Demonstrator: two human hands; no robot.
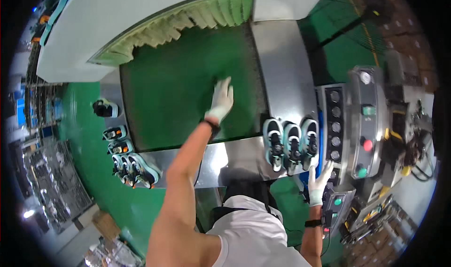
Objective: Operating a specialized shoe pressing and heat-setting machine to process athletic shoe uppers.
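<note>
Green belt [169, 88], set in steel surround [284, 55], stretched to fringed curtain [206, 20]. L hand [221, 98], gloved: over belt, empty, fingers straight, narrowly parted; contact w/ belt couldn't be told. R hand [319, 185], gloved: empty, thumb & fingers wide apart, nr. three shoes [291, 142], blk./wht./pale teal, side by side on steel, front R corner. Control panel [369, 95], red & grn. btns.: right of shoes. Addl. shoes [142, 167]: along L edge & front L corner.

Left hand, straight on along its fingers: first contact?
Likely the pale green strip curtain, near its right end: the left hand points across the green belt toward it. Height above the belt is unclear, so it may brush that first.
</note>
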